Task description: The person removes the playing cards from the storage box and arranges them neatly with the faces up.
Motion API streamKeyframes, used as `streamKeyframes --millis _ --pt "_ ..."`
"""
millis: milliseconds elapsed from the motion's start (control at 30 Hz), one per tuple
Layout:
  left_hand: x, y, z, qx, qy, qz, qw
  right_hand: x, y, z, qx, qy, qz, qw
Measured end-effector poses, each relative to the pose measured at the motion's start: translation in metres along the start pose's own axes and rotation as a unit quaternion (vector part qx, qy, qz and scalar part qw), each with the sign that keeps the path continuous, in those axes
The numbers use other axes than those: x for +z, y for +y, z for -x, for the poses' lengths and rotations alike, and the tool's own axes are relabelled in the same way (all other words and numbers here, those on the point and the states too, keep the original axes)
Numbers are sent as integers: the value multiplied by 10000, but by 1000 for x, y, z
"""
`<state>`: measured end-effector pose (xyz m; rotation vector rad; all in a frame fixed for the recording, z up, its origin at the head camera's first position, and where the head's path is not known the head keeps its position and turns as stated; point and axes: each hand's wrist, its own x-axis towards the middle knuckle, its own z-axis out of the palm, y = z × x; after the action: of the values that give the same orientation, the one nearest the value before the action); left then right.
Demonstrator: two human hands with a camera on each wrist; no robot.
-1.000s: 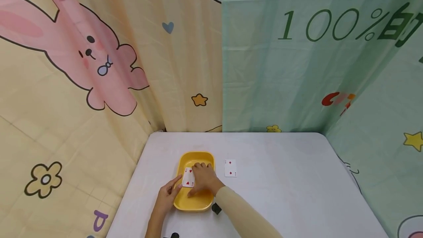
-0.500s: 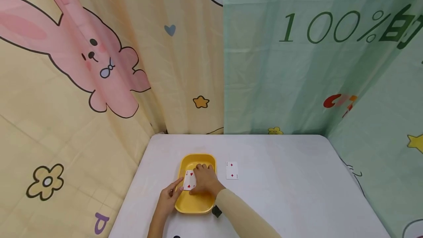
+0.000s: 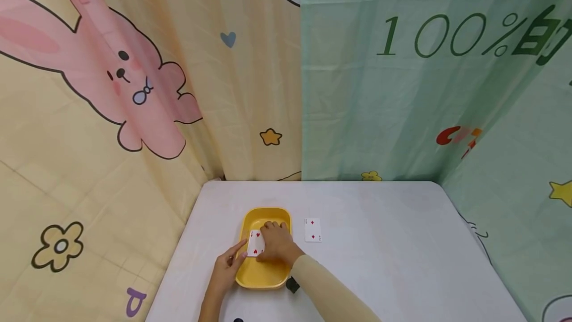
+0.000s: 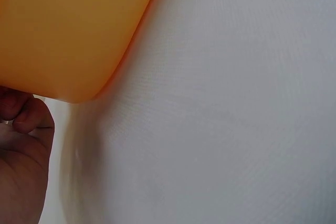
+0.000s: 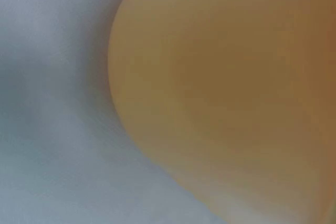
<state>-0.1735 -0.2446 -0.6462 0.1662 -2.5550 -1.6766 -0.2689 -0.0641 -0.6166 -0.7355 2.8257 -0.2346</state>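
One small dark item (image 3: 239, 320) shows at the bottom edge of the head view, between six and seven o'clock from the yellow tray (image 3: 261, 278). Slightly farther off, a black object (image 3: 292, 285) is just beside the tray at five o'clock, against the pale sleeve (image 3: 332, 289) that runs in from four o'clock.

At eight o'clock is the left hand (image 3: 227, 268), its index finger and thumb moderately apart, their tips at the tray's near-left rim and by the edge of a heart card (image 3: 256, 243); whether they pinch rim, card or neither I cannot tell. The left wrist view shows other fingers bent in against the tray's side.

That card sits face up within the tray's outline, a little toward ten o'clock from its middle, two red hearts showing. Its right edge meets the right hand (image 3: 278, 243), which arches over the tray toward three o'clock, thumb and fingers set fairly wide; what is under the palm is hidden, so I cannot tell if it holds anything.

Apart from the tray, between two and three o'clock, a diamond card (image 3: 313, 230) lies face up on the white table (image 3: 402, 252).

Farthest back hang a yellow curtain (image 3: 250, 88) with a pink rabbit (image 3: 138, 108) at eleven o'clock and a green curtain (image 3: 348, 113) printed "100%" at one.
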Motion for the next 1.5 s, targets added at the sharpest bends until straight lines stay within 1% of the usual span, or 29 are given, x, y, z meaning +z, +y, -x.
streamKeyframes --millis 100,133,367,400,467,533,600,633,733,867,1033,1133,1267,1400,1500 --pt "1 0 0 -54 -15 20 10000 0 1 0 -15 27 -44 10000" --pt "1 0 1 -31 -25 -1 10000 0 2 0 -31 48 -64 10000" --pt "1 0 2 -252 66 -59 9996 -8 4 5 -251 286 -252 9990" --pt "1 0 2 -196 71 -110 9997 -11 5 6 -272 309 -266 9988" --pt "1 1 3 -202 97 -137 9997 -16 8 9 -306 403 -339 9981" --pt "1 1 3 -147 108 -191 9997 -21 12 11 -315 502 -375 9975" --pt "1 1 3 -95 106 -230 9996 -25 16 13 -319 594 -339 9972" --pt "1 1 3 -123 120 -204 9996 -27 18 15 -335 646 -297 9969" --pt "1 -1 2 -87 136 -213 9996 -34 26 18 -361 750 -173 9964" --pt "2 -3 1 -158 121 -141 9997 -43 37 24 -361 859 -179 9955" --pt "2 -1 1 -335 46 -46 9994 -55 57 29 -258 875 -330 9953" --pt "2 1 0 -414 19 -72 9991 -61 73 34 -145 904 -530 9944" --pt "2 2 0 -378 40 -185 9991 -63 96 40 11 1049 -690 9921" --pt "2 1 -1 -363 88 -290 9989 -65 119 48 140 1209 -648 9905" --pt "3 1 -1 -358 75 -333 9988 -66 134 53 270 1235 -697 9895"
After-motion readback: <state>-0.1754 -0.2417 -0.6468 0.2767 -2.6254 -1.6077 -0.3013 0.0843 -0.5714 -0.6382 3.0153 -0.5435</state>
